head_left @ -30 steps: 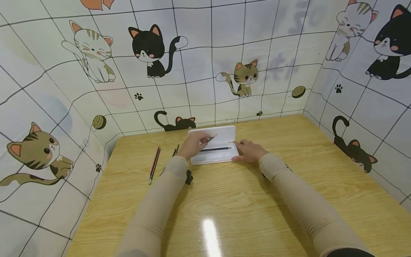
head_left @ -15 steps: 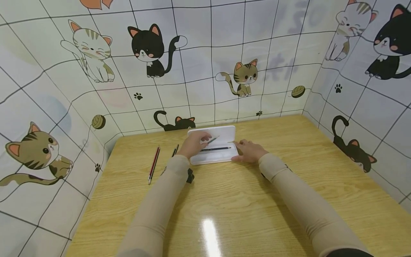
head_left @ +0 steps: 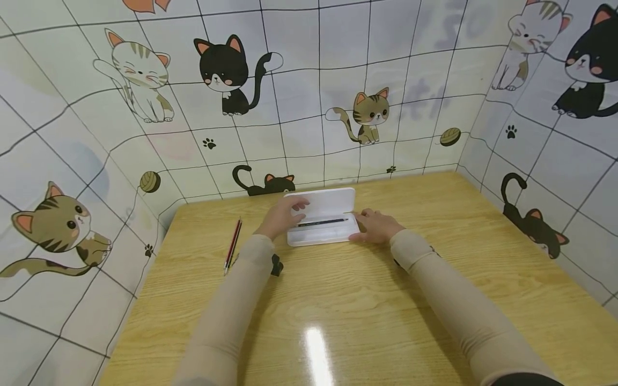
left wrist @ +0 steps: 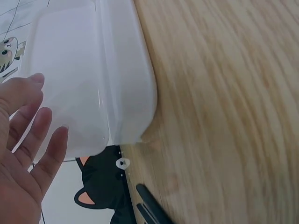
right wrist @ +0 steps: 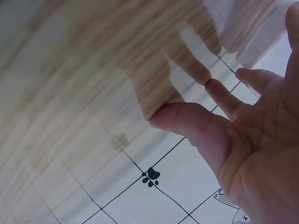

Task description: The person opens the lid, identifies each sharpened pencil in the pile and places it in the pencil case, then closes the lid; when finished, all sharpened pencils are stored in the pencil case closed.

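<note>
A white pencil case (head_left: 328,234) lies open on the table, its lid (head_left: 333,201) tilted back toward the wall. Inside the tray lies a dark pencil (head_left: 322,222). My left hand (head_left: 280,215) hovers at the case's left side, fingers loosely bent; in the left wrist view that hand (left wrist: 28,163) has nothing between its fingers. My right hand (head_left: 379,226) rests at the case's right end, thumb by the front right corner. From the right wrist view, fingertips of the right hand (right wrist: 252,130) touch the tabletop beside the case (right wrist: 266,44).
Red and black pencils (head_left: 233,246) lie together on the table (head_left: 367,305) to the left. Dark pencil ends (left wrist: 152,205) show near the case in the left wrist view; the left arm hides them from the head view. A cat-patterned wall covering (head_left: 299,123) stands behind.
My left hand has let go of the dark pencil it pinched over the case and drawn back slightly left. The right hand has stayed at the case's right end.
</note>
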Available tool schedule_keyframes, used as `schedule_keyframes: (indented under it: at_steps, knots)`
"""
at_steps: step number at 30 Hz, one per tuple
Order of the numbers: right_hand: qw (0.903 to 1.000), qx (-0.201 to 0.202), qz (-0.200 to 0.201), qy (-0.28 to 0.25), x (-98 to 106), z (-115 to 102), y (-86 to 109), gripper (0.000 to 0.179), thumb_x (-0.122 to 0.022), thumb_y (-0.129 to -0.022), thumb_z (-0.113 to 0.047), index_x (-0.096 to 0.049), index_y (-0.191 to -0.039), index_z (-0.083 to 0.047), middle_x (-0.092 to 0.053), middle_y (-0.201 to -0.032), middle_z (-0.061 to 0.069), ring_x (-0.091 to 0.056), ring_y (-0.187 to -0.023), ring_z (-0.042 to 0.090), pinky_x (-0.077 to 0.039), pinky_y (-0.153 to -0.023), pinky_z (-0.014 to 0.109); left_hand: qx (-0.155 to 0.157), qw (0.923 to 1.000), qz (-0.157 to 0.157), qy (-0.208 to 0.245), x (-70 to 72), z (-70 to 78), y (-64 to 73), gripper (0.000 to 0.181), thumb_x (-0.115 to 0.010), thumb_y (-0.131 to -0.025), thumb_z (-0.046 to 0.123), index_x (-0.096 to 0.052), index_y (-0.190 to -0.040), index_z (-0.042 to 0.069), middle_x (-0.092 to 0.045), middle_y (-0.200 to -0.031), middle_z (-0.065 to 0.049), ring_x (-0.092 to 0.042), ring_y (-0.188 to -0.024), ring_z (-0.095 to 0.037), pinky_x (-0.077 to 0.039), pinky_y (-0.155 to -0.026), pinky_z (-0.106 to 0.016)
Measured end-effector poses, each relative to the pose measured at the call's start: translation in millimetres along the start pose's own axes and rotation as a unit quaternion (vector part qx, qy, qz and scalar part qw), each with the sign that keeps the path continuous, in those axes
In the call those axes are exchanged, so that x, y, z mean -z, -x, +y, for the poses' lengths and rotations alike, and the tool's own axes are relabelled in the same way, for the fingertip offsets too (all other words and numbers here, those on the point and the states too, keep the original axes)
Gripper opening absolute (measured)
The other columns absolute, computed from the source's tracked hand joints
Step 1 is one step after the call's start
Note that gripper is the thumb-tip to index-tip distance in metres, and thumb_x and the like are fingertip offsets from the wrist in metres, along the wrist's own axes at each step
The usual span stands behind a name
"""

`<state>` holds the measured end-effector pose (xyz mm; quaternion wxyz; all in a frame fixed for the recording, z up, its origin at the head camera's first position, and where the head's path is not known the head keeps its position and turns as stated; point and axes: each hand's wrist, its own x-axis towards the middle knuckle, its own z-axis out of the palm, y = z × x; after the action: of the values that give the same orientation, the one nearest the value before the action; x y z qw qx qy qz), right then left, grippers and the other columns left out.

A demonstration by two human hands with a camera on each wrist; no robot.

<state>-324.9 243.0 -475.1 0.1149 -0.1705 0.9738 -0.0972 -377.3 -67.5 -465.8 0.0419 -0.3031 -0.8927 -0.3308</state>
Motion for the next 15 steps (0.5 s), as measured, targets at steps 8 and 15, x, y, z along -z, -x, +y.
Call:
schedule_keyframes:
  at_steps: [8,15]
  knots:
    - [1.0000,-0.007,-0.002,-0.003,-1.5,0.1,-0.1,0.089,-0.060,-0.096,-0.060,-0.025,-0.162,-0.011,-0.035,-0.155,0.025,-0.035,-0.139,0.053,-0.039,-0.103,0.068,0.019,0.9996,0.009,0.016,16.3,-8.2,13.7,0.032,-0.071,-0.096,0.009,-0.068,-0.128,0.009,-0.070,-0.114,-0.007,-0.063,-0.103,-0.023,-0.053,-0.092,-0.041]
    - [1.0000,-0.008,0.001,0.004,-3.2,1.3,-2.8,0.089,-0.059,-0.096,-0.062,-0.025,-0.162,-0.013,-0.035,-0.155,0.024,-0.037,-0.138,0.050,-0.040,-0.102,0.067,0.042,0.9984,0.029,0.026,33.8,-14.0,29.2,0.033,-0.069,-0.097,0.007,-0.067,-0.130,0.005,-0.069,-0.117,-0.013,-0.062,-0.109,-0.028,-0.051,-0.095,-0.045]
